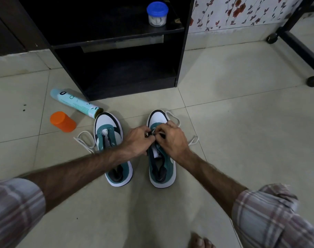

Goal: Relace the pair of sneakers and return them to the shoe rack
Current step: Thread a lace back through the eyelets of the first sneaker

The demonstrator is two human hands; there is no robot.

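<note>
Two teal-and-white sneakers stand side by side on the tiled floor, toes pointing away from me. Over the right sneaker (161,169) my left hand (137,141) and my right hand (170,138) meet at the lower eyelets, both pinching its white lace (176,119), which loops out past the toe and to the right. The left sneaker (110,133) stands unlaced with its tongue showing, and a loose white lace (84,141) lies on the floor to its left. The black shoe rack (116,42) stands just beyond the shoes.
A light blue spray can (75,102) lies on the floor left of the rack, with an orange cap (62,122) beside it. A blue-lidded jar (157,14) sits on the rack's shelf. A wheeled black frame (299,49) stands at the right. My bare toes (201,241) show at the bottom.
</note>
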